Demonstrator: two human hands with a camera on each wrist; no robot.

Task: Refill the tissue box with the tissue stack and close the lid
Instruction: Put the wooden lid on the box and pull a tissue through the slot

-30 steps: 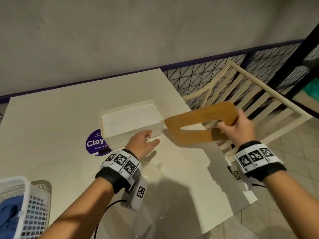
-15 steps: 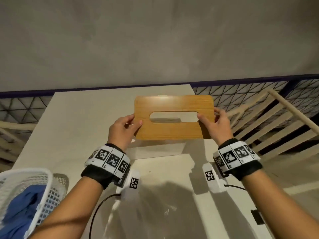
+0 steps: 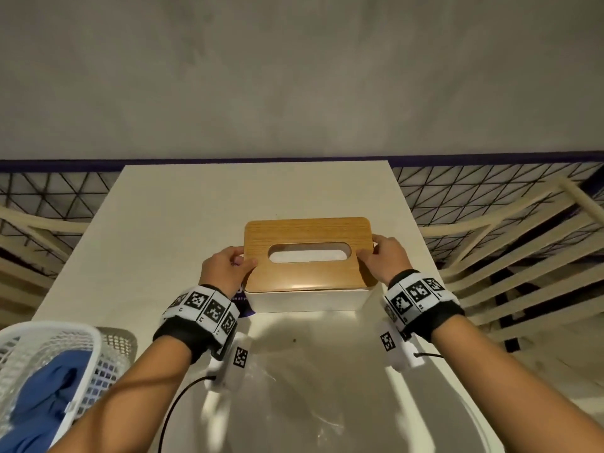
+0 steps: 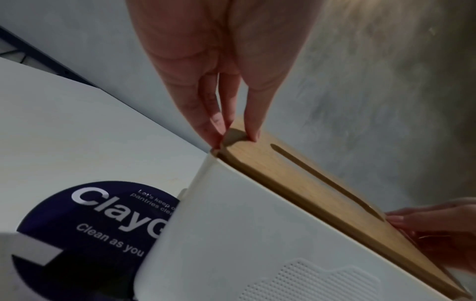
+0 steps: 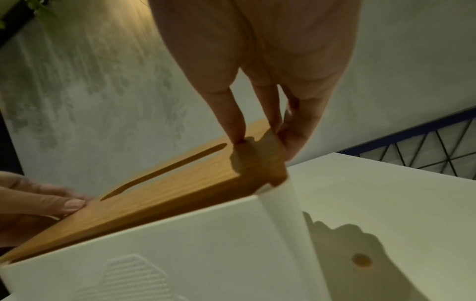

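A wooden lid point(image 3: 307, 230) with an oval slot lies across the top of the white tissue box point(image 3: 307, 300) in the middle of the table point(image 3: 163, 240). White tissues point(image 3: 309, 256) show through the slot. My left hand point(image 3: 243, 259) pinches the lid's left end, thumb on top and fingers at the edge. My right hand point(image 3: 369, 248) pinches the right end the same way. In the left wrist view the lid point(image 4: 296, 183) sits at the box rim point(image 4: 231, 234). In the right wrist view the lid's near corner point(image 5: 273, 175) stands slightly above the rim.
A white laundry basket point(image 3: 39, 371) with blue cloth stands at the lower left. A purple round sticker point(image 4: 85, 220) lies under the box's left side. Crumpled clear plastic wrap point(image 3: 294, 403) lies near me. Slatted wooden chairs point(image 3: 506, 256) flank the table.
The right hand alone held the lid to the right of the box. The left hand then took its other end, and both have brought it down onto the box.
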